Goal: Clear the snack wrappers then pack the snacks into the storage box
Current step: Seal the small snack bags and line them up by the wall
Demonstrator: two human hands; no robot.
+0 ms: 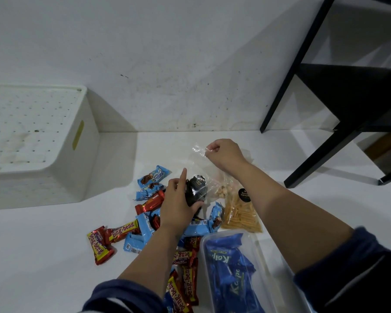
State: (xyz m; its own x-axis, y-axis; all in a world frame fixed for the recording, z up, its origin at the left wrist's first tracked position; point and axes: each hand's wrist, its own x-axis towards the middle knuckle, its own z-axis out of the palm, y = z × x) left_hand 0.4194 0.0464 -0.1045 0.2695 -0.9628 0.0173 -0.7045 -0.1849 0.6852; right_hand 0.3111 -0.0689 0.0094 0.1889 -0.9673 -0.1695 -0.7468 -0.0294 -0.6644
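Note:
My left hand grips a crumpled black wrapper over a heap of snacks, its index finger sticking up. My right hand pinches the top of a clear plastic bag that holds a few pale round snacks at its bottom. Light blue wafer packs and red beng-beng bars lie scattered on the white floor. Next to my right forearm lies a clear bag of yellow stick snacks. A clear storage box at the lower right holds dark blue packs.
A white perforated bin sits upside down at the left against the wall. A black shelf frame stands at the right, its legs on the floor. The white wall runs along the back.

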